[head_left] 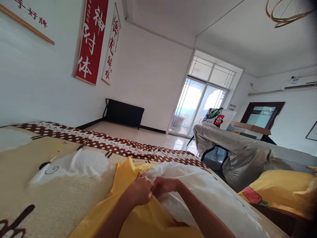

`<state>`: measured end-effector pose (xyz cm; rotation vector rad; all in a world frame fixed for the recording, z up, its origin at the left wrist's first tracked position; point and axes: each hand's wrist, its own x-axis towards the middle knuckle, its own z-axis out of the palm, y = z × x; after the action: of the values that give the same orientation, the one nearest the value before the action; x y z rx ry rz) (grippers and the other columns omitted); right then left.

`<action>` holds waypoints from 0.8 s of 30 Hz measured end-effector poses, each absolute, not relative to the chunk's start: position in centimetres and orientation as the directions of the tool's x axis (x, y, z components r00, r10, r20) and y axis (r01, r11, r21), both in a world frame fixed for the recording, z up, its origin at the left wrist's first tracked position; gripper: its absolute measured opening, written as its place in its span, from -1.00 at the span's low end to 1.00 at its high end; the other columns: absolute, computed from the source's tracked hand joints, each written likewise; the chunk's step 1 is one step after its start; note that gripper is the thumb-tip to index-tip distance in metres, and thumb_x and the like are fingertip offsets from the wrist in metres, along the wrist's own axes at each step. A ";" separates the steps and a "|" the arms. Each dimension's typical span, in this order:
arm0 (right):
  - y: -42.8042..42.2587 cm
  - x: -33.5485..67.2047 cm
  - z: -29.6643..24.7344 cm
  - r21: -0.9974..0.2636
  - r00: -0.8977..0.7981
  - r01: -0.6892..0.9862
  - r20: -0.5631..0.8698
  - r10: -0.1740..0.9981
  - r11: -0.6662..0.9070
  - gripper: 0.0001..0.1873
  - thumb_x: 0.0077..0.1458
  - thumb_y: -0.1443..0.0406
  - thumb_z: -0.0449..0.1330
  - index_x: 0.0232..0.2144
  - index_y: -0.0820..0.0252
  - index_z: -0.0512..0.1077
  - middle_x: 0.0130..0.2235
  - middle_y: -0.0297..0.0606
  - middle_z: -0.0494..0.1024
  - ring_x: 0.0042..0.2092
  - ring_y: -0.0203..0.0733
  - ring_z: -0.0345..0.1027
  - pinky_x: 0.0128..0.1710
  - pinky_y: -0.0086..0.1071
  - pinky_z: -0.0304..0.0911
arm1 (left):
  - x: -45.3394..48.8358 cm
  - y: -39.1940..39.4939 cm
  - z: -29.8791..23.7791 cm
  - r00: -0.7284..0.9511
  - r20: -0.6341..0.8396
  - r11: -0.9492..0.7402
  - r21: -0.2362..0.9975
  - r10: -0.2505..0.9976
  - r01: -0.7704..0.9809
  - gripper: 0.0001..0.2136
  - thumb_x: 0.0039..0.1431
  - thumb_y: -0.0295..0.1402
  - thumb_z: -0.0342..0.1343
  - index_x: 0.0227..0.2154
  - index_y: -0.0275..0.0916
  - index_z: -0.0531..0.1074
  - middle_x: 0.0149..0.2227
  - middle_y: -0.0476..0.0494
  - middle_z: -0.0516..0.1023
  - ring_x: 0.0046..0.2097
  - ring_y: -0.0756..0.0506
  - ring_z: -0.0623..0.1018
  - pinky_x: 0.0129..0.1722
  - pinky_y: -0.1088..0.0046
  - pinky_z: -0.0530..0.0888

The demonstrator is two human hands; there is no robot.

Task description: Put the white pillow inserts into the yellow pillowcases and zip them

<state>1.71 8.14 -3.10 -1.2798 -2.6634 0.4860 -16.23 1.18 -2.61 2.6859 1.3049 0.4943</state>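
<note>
A yellow pillowcase (146, 219) lies spread across the bed in front of me, with a plump white pillow (198, 191) against its right side. My left hand (140, 191) is closed on the pillowcase near its upper part. Right beside it, my right hand (163, 185) is curled shut at the line where yellow cloth meets white pillow, apparently pinching the pillowcase edge. Both hands touch at the fingers, so the exact grip is partly hidden. How far the pillow sits inside the case cannot be made out.
The cream bedspread (74, 185) has a brown polka-dot border (119, 142). At right, a yellow cushion (284, 188) with a printed red patch rests near a plastic-covered table (237, 145) carrying boxes. A black folded panel (123, 112) leans by the far wall, left of glass doors (198, 99).
</note>
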 end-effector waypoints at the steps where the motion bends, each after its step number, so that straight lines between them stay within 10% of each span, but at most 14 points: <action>1: 9.0 2.1 -2.5 -0.340 -0.625 0.732 0.011 0.780 0.591 -0.83 -0.07 0.31 0.22 -0.38 0.23 0.58 -0.35 -0.27 0.60 -0.32 -0.21 0.45 -0.29 -0.39 0.35 | -16.4 1.2 -2.5 0.574 0.239 -0.621 0.245 0.783 0.745 -0.76 0.08 -0.45 -0.10 -0.41 -0.27 0.49 -0.32 -0.23 0.57 -0.19 -0.16 0.52 0.05 0.11 0.27; 7: 10.9 3.3 -3.0 -0.171 -0.551 0.801 0.163 0.818 0.574 -0.52 0.03 0.28 0.18 0.05 0.09 0.40 0.10 -0.10 0.40 0.12 -0.02 0.21 0.15 -0.07 -0.02 | -16.3 2.1 -3.1 0.542 0.265 -0.602 0.297 0.798 0.741 -0.82 0.06 -0.44 -0.06 -0.47 -0.23 0.46 -0.22 -0.15 0.53 -0.11 -0.12 0.48 0.05 0.20 0.28; 12: 10.1 3.0 -5.6 -0.070 -0.586 0.801 0.107 0.803 0.594 -0.49 0.21 0.30 -0.01 0.21 -0.02 0.19 -0.03 -0.11 0.51 -0.01 -0.08 0.33 0.09 -0.08 -0.03 | -17.0 4.9 -5.9 0.262 0.330 -0.382 0.378 0.907 0.844 -0.73 0.12 -0.43 -0.13 -0.23 -0.23 0.46 0.20 -0.30 0.22 0.22 -0.24 0.20 0.12 0.03 0.14; 24: 8.9 0.6 -6.6 0.084 -0.614 0.789 0.063 0.787 0.608 -0.39 0.13 0.37 -0.07 0.22 -0.11 0.13 -0.06 -0.26 0.54 -0.11 -0.13 0.41 -0.18 -0.37 0.17 | -17.2 7.2 -8.6 0.146 0.348 -0.281 0.376 0.926 0.883 -0.70 0.15 -0.48 -0.19 -0.20 -0.31 0.43 -0.02 -0.32 0.42 0.05 -0.22 0.34 0.03 0.10 0.20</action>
<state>0.64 8.88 -6.56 -1.3718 -2.7995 -0.1613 -17.23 7.22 -8.57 2.3149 1.8321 0.8032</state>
